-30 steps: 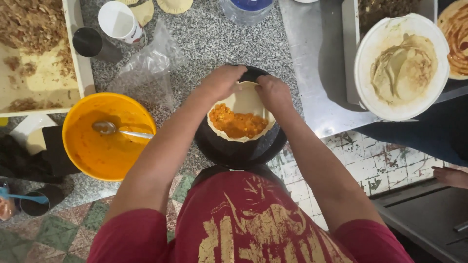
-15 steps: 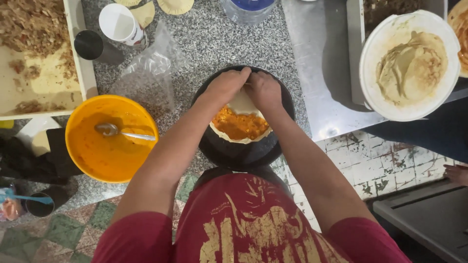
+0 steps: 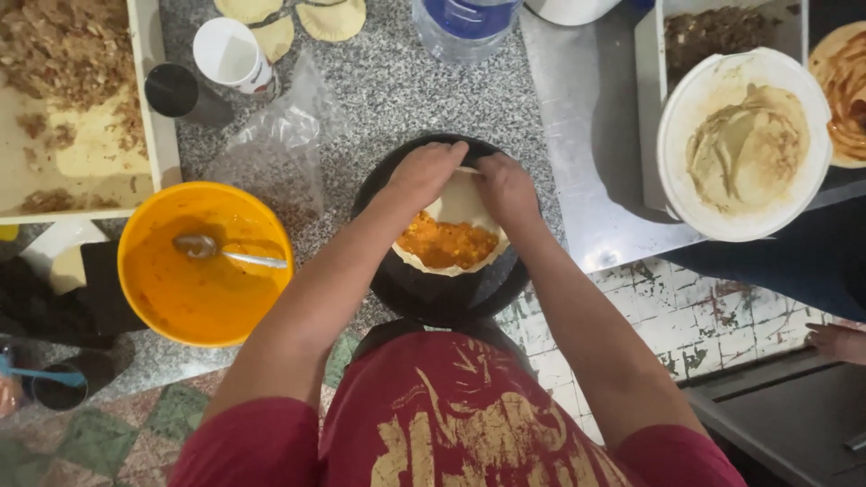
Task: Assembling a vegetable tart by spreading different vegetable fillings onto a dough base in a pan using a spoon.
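A round black plate (image 3: 424, 293) sits on the speckled stone counter (image 3: 379, 81) in front of me. On it lies a pale flat dough round (image 3: 465, 203) spread with orange filling (image 3: 448, 243). My left hand (image 3: 424, 171) and my right hand (image 3: 505, 185) both pinch the far edge of the dough and fold it over towards me. My forearms reach in from the bottom of the view over my red shirt.
An orange bowl (image 3: 144, 225) of orange sauce with a metal spoon (image 3: 221, 252) stands at left. A tray (image 3: 144, 99) with brown crumbs lies at far left. A white cup (image 3: 230, 54), a dark cup (image 3: 171, 90), a plastic bag (image 3: 280, 153), a white tub (image 3: 744, 149) of beige paste.
Both hands have closed in on the far edge of the dough and started to fold it over the orange filling. The view has shifted slightly.
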